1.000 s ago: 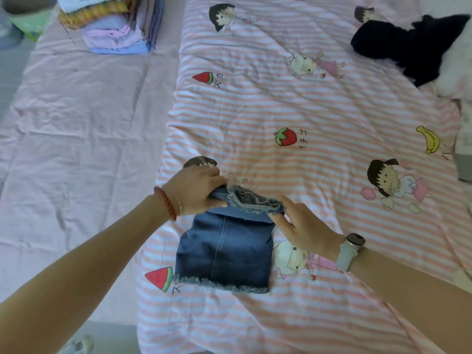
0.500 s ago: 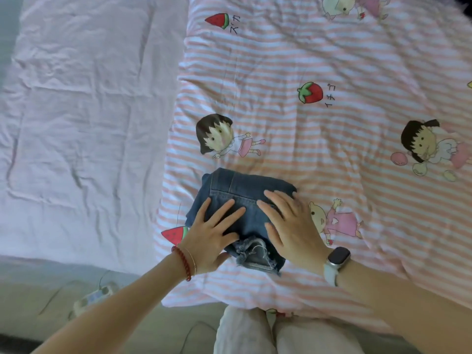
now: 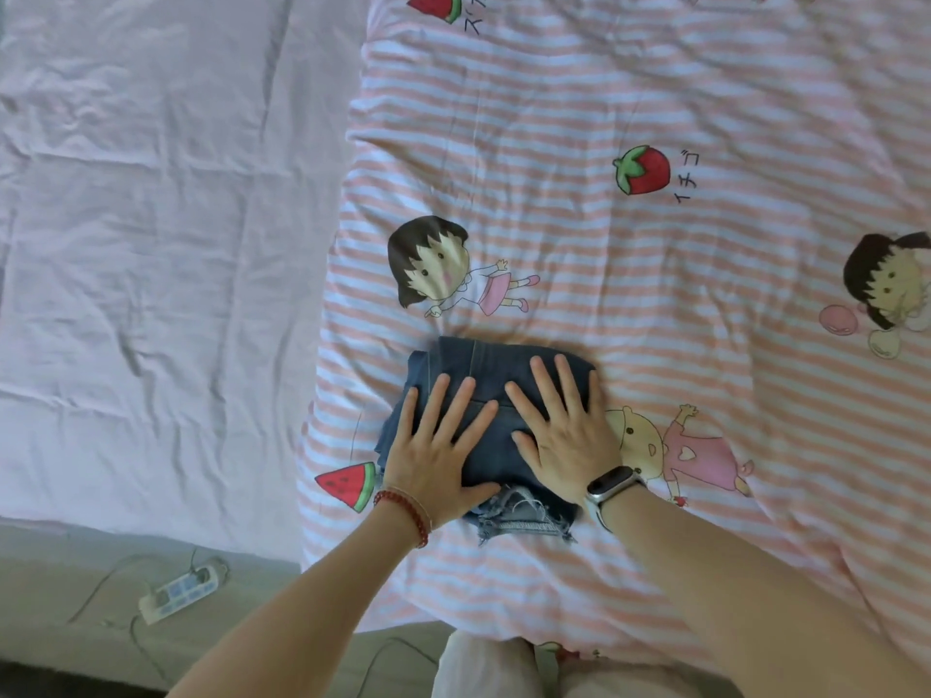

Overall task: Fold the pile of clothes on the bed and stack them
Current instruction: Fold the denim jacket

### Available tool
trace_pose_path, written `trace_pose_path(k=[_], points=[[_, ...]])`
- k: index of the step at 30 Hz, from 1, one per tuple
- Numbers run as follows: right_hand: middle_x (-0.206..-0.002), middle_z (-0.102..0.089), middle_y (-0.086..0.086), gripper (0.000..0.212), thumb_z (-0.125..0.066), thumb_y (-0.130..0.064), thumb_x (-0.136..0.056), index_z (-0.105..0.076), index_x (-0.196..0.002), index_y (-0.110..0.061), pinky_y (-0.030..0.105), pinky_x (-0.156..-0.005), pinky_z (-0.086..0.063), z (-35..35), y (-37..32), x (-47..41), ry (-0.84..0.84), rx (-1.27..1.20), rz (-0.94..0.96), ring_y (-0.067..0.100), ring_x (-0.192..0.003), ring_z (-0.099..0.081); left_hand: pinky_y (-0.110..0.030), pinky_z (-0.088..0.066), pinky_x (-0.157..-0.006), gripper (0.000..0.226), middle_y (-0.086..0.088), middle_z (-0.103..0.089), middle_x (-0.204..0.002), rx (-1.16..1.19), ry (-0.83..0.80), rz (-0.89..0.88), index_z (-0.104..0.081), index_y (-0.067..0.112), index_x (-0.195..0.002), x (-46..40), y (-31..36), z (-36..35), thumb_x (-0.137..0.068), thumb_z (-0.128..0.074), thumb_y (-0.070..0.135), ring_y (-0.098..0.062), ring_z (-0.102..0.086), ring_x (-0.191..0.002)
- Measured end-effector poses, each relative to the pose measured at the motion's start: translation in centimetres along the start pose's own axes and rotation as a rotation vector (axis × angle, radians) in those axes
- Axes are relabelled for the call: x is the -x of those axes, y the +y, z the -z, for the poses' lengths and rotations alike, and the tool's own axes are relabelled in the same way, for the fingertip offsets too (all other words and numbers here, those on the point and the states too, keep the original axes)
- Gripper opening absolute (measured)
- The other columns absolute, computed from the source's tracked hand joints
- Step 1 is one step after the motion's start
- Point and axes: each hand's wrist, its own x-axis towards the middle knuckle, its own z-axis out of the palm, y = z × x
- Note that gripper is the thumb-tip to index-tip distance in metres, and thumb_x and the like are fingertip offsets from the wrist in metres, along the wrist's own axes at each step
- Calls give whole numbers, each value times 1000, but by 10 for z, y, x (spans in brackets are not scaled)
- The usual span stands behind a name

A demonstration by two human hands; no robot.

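- Pressing flat a folded dark blue denim garment with a frayed pale hem [image 3: 483, 395], by the look of it the last smoothing of this fold
- Left hand [image 3: 436, 453] laid palm down on the left half of the denim, fingers straight and spread, gripping nothing
- Right hand [image 3: 561, 430] flat on the right half, fingers likewise straight and apart, nothing pinched or curled round
- Denim lying directly under both palms, near the close left edge of the pink-and-white striped cartoon-print quilt [image 3: 655, 93]; frayed hem poking out toward the near side between the two wrists
- Plain pale pink sheet [image 3: 151, 244] to the left; white power strip [image 3: 179, 594] on the floor, near left
- Next move, as a guess: sliding fingers under the bundle, lifting it without letting the fold spring open, carrying it to a stack not in view here
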Motion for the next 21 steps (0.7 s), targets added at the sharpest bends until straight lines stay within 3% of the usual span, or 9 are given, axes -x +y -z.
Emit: trace_pose_path(k=[4,6,8,10,12,15,18,21], points=[[-148,-35,13,60,-32,-46,-87,-24,-142,-26,67,-102,-26,2,1,-13,-63,-25,-33,39,-135,-27,-53,-6,-111,95,-10,-18,-151,22,-67,-15,-25,24,-143,-15,-14,-13,-65,-31,79,-32,7,-143],[-148,-35,12,60,-31,-46,-86,-24,-142,-26,67,-100,-29,8,3,-18,-103,-63,-39,37,-135,-25,-53,-10,-109,92,-12,-24,-150,54,-69,-27,-27,24,-143,-22,-17,-7,-69,-29,79,-33,1,-142],[-147,-37,11,58,-31,-45,-87,-26,-141,-27,66,-99,-32,16,4,-19,-79,-130,-33,34,-134,-24,-51,-15,-110,75,-13,-33,-147,202,69,0,-38,25,-138,-23,-18,4,-81,-28,73,-31,-11,-141],[-147,-37,12,54,-34,-42,-89,-31,-140,-26,60,-103,-30,20,6,-13,44,-272,-91,31,-135,-23,-43,-26,-110,55,-14,-46,-139,499,282,207,-60,24,-121,-22,-20,19,-90,-33,60,-31,-29,-133],[-148,-32,16,60,-40,-44,-88,-34,-142,-18,51,-110,-25,24,6,-3,168,-529,-303,32,-137,-22,-33,-29,-105,49,-12,-46,-137,726,400,500,-58,21,-124,-22,-17,34,-87,-48,51,-27,-37,-128],[-144,-36,14,75,-59,-43,-84,-29,-143,-8,43,-111,-28,25,-5,15,209,-851,-617,29,-133,-32,-21,-32,-97,69,-1,-47,-138,1085,132,898,-34,23,-141,-20,-7,34,-82,-64,43,-19,-43,-127],[-120,-56,0,73,-60,-53,-72,-42,-132,-16,41,-96,-46,25,-21,18,237,-1114,-750,16,-111,-53,-27,-40,-96,82,1,-55,-129,1136,-24,866,-36,23,-137,-23,-15,29,-70,-68,58,-19,-52,-117],[-107,-61,1,72,-55,-59,-67,-49,-122,-14,42,-87,-50,25,-24,11,224,-1107,-811,19,-99,-58,-30,-43,-93,99,0,-55,-125,1119,-262,752,-35,22,-134,-34,-36,38,-52,-65,69,-20,-54,-111]])
